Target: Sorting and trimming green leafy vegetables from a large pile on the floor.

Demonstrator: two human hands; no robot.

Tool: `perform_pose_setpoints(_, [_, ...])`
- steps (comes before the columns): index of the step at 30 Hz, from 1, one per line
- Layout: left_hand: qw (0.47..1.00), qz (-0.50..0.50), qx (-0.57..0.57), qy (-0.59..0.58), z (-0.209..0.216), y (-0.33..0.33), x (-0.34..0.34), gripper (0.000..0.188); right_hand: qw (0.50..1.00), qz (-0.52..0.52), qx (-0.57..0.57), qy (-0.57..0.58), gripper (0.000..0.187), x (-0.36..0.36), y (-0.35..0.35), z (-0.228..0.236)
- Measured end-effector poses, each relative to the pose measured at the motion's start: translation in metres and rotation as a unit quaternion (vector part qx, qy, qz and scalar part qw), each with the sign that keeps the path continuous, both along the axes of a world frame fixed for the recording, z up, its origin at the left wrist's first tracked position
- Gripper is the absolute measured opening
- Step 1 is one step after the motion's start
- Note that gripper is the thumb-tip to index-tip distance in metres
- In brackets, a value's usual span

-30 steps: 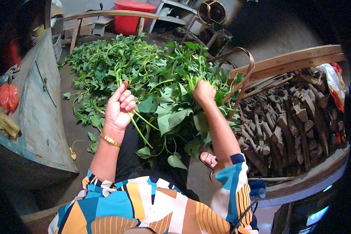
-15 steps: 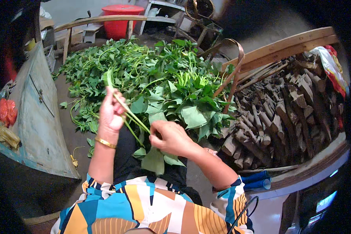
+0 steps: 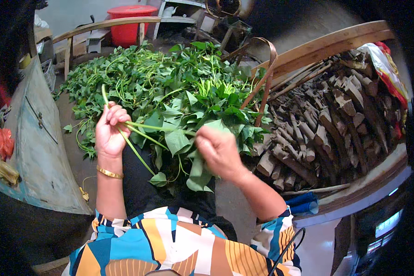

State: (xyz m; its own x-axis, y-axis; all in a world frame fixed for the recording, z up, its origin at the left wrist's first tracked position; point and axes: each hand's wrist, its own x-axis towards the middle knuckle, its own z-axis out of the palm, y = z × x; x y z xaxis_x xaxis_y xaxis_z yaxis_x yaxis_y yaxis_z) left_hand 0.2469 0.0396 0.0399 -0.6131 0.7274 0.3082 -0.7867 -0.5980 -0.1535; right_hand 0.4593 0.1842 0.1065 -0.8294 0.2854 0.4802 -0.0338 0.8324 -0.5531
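My left hand (image 3: 110, 131), with a gold bracelet at the wrist, is closed around several long green leafy vine stems (image 3: 138, 154) that look like sweet potato greens. One bare stem end sticks up above its fingers; the others slant down and right over my dark-clothed lap. Closed in a fist, my right hand (image 3: 220, 152) is slightly blurred and grips the leafy side of the stems. Broad leaves (image 3: 198, 175) hang below it. Just beyond both hands spreads a large heap of the same greens (image 3: 142, 78), with cut pale-green stem ends showing on its right side.
A brown curved handle (image 3: 270, 69) rises at the heap's right. Farther right lies stacked firewood (image 3: 326, 129) beside blue rolled items (image 3: 303, 204). A pale weathered panel (image 3: 41, 138) stands at left, a red bucket (image 3: 126, 32) behind a wooden rail (image 3: 103, 25).
My left hand has moved left and down, its fingers closing more round the stems. My right hand has shifted right and turned into a fist, so the hands are farther apart.
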Motion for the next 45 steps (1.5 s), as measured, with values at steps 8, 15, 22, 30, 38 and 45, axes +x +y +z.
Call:
perform_pose_setpoints(8, [0.996,-0.052,0.025,-0.073,-0.005,0.003,-0.003,0.018,0.997,0.005,-0.056,0.056,0.013,-0.041,0.0,0.047])
perform_pose_setpoints(15, [0.994,0.062,0.011,-0.093,-0.021,-0.022,-0.025,0.016,0.854,-0.254,0.43,0.142,0.007,-0.143,0.113,0.05])
perform_pose_setpoints(22, [0.987,0.127,-0.034,-0.097,-0.041,-0.021,-0.032,0.023,0.998,-0.049,0.021,-0.043,0.076,-0.176,0.196,0.055])
perform_pose_setpoints(30, [0.987,0.115,-0.099,-0.048,-0.043,-0.013,-0.025,0.017,0.764,-0.25,0.35,-0.482,0.047,-0.128,0.188,-0.003])
perform_pose_setpoints(38, [0.988,0.078,-0.131,-0.012,-0.037,0.006,-0.007,0.012,0.923,-0.3,0.157,-0.184,0.026,-0.057,0.191,-0.043])
perform_pose_setpoints(45, [0.961,0.098,-0.242,0.093,-0.021,0.036,0.015,0.013,0.982,-0.149,-0.016,0.113,0.013,-0.028,0.129,-0.049])
